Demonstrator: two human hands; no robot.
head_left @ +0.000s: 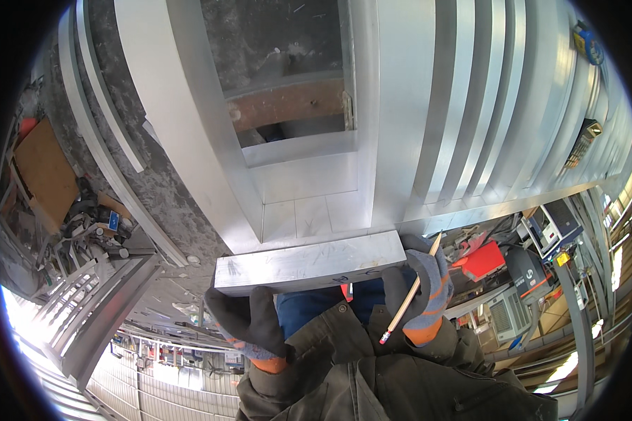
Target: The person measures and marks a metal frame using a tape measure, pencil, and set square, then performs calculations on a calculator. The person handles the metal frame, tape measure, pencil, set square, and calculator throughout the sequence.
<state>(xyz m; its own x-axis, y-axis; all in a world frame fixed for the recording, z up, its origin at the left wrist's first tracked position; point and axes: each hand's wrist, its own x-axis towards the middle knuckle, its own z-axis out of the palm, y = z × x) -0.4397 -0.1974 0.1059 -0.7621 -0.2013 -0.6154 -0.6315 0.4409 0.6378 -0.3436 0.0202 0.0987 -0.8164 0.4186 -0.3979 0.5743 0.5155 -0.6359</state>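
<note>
Both my hands, in grey work gloves with orange cuffs, grip a short silvery metal bar (309,261) across my front. My left hand (249,319) is closed round its left end, and my right hand (421,284) round its right end. A wooden pencil (405,302) is also held in the right hand, point upward and pink eraser down. Faint dark marks show on the bar's near side. Just beyond the bar, close to it, lies a metal frame (305,184) with two long side pieces and a crosspiece; whether they touch I cannot tell.
Long metal profiles (463,98) lie side by side at the right, with a blue tape measure (591,48) and a dark handheld keypad device (583,144) on them. Two thin strips (95,105) run along the left. Scrap pieces (95,228) and a red box (483,259) stand beyond the bench.
</note>
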